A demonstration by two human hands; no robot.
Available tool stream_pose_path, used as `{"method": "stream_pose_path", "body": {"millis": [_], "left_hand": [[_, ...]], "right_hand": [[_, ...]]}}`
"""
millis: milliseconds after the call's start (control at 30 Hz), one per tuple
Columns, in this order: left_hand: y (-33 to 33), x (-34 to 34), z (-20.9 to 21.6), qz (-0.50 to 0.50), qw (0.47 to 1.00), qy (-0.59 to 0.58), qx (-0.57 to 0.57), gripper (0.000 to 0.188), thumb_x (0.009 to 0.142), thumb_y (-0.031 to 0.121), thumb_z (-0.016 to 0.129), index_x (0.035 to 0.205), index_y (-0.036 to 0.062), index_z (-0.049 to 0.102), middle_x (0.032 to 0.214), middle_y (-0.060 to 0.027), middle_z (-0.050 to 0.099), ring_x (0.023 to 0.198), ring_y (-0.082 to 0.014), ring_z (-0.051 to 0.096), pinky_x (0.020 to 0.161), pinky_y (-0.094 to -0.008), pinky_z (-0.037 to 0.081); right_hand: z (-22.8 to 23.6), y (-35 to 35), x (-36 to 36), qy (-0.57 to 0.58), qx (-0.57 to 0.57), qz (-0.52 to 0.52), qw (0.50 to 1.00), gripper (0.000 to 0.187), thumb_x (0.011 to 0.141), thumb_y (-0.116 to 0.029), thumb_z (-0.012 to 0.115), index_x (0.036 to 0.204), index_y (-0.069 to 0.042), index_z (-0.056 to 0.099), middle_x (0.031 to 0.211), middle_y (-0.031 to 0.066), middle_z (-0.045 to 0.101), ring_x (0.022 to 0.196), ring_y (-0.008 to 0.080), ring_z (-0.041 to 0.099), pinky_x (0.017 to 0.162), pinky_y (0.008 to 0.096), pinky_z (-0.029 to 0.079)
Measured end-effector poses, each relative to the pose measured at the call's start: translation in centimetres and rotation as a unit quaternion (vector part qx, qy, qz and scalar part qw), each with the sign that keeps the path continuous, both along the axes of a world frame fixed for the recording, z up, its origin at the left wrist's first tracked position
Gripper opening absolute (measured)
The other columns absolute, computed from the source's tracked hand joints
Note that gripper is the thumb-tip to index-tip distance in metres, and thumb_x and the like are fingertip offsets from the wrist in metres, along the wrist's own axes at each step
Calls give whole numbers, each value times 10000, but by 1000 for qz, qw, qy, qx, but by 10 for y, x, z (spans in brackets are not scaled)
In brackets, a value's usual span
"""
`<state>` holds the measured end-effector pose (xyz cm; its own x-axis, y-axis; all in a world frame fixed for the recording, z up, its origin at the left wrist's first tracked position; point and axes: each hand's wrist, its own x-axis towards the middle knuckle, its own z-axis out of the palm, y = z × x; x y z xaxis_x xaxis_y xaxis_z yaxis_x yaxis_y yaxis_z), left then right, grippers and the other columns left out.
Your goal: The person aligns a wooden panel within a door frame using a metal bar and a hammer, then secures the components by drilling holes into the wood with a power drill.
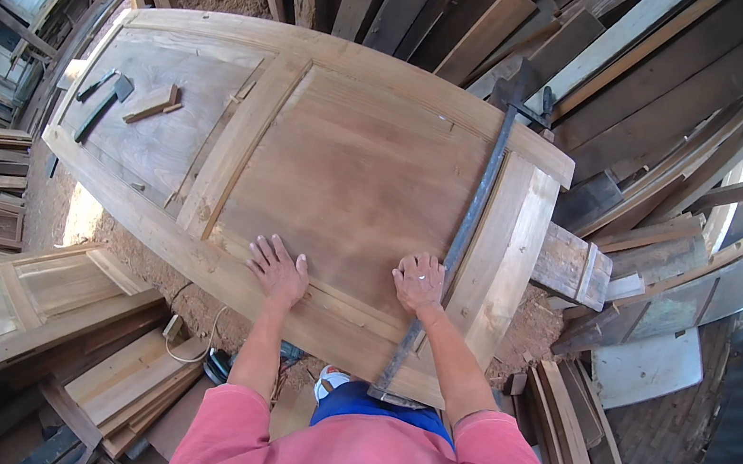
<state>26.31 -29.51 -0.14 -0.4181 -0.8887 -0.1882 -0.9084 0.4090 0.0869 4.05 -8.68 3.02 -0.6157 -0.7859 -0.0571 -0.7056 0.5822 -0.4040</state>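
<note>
A large wooden panel door (244,151) lies flat in front of me, its near edge close to my body. My left hand (277,271) rests on the near part of the door, palm down with its fingers spread. To the right, my right hand (420,282) leans on the large panel with its fingers bent and holds nothing. Just beside it, a long metal bar clamp (481,205) spans the door from far to near edge. On the left panel lie a hammer (106,106), another slim dark tool (96,85) and small wood pieces (151,104).
Boards (488,33) lean in a dense stack beyond the door. A second panelled door (25,300) lies at the lower left, near stacked planks (129,378). A cable (207,342) runs by a dark power tool (219,365). Sawdust (534,333) covers the ground at right.
</note>
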Motion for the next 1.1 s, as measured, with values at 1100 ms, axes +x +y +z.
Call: {"method": "stream_pose_path", "body": {"millis": [1100], "left_hand": [[-76, 60, 50, -240, 927, -98, 270, 991, 926, 548, 573, 1635, 195, -22, 1655, -274, -144, 1516, -489, -161, 1144, -744, -19]], "right_hand": [[-24, -71, 14, -39, 299, -32, 953, 335, 951, -306, 534, 1147, -99, 711, 1274, 195, 593, 1234, 374, 547, 1087, 579, 390]]}}
